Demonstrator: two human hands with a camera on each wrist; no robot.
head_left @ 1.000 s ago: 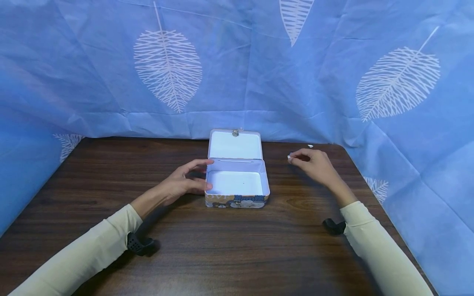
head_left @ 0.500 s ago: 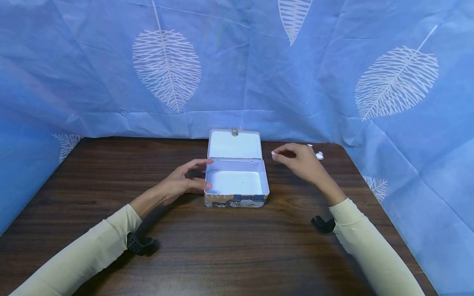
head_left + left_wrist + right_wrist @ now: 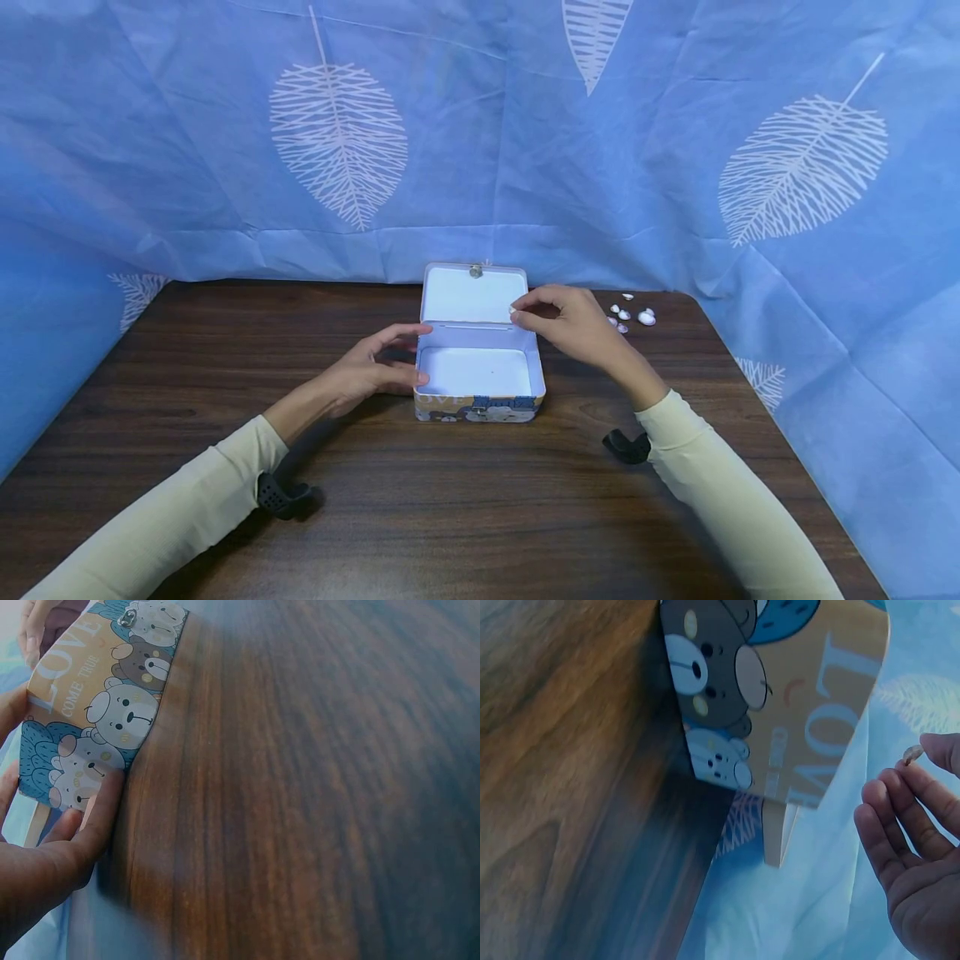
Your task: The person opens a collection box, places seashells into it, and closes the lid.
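Note:
An open tin box (image 3: 480,406), white inside and printed with cartoon bears, stands mid-table with its lid (image 3: 477,294) tipped back. My left hand (image 3: 411,357) holds the box's left end, thumb at the front corner and fingers round the back. In the left wrist view the thumb (image 3: 94,825) presses the bear-printed wall (image 3: 105,712). My right hand (image 3: 516,312) hovers over the box's back right corner and pinches a small pale shell (image 3: 913,754) between thumb and fingertips. The box (image 3: 780,697) lies to the left of that hand in the right wrist view.
Several small white shells (image 3: 633,315) lie on the dark wooden table (image 3: 480,508) at the back right. A blue cloth with white leaf prints (image 3: 480,133) hangs behind and around the table. A black strap mount sits on each wrist.
My right hand has travelled left from the shells at the back right to the box's back right corner, carrying one shell. The left hand and box have stayed put.

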